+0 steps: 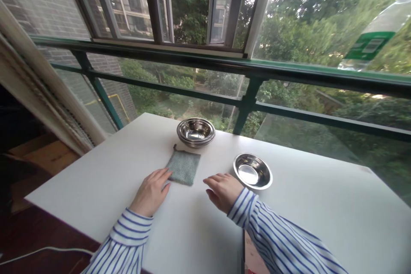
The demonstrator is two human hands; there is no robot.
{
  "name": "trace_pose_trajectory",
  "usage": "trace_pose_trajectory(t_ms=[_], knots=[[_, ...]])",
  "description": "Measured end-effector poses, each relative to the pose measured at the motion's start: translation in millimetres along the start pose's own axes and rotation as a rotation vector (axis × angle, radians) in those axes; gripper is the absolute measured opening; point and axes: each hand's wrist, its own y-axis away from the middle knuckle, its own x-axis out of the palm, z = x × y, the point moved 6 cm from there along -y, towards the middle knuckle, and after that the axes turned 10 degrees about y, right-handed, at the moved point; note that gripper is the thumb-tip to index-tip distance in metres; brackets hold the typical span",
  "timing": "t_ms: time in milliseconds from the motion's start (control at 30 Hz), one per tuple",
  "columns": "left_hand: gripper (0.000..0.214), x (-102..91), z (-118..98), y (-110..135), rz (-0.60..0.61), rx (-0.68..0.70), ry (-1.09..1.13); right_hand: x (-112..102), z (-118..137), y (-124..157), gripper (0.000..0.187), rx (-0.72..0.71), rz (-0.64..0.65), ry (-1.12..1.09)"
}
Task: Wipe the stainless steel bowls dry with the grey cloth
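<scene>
A grey-green cleaning cloth with a dark loop at its far left corner lies flat on the white table. The fingertips of my left hand rest at its left edge, fingers stretched out. My right hand is over the table to the right of the cloth, apart from it, with fingers extended and holding nothing. Just beyond that hand, to the right, sits a single shiny metal bowl. Behind the cloth stands a stack of metal bowls, nested and upright.
A green railing and windows run along the table's far side. At the upper right a plastic bottle with a green label stands on the railing. A pinkish flat object lies partly under my right sleeve. A curtain hangs at left.
</scene>
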Motion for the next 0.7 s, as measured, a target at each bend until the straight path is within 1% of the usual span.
trace_pose_trajectory(t_ms=[367, 567, 700], knots=[[0.031, 3.1, 10, -2, -0.032, 0.012, -0.018, 20, 16, -38, 0.017, -0.071, 0.124, 0.102], [0.028, 4.2, 12, -5, -0.032, 0.025, 0.020, 31, 17, -48, 0.015, -0.072, 0.151, 0.116], [0.027, 1.5, 12, -8, -0.043, 0.022, 0.066, 35, 16, -50, 0.012, -0.054, 0.143, 0.102]])
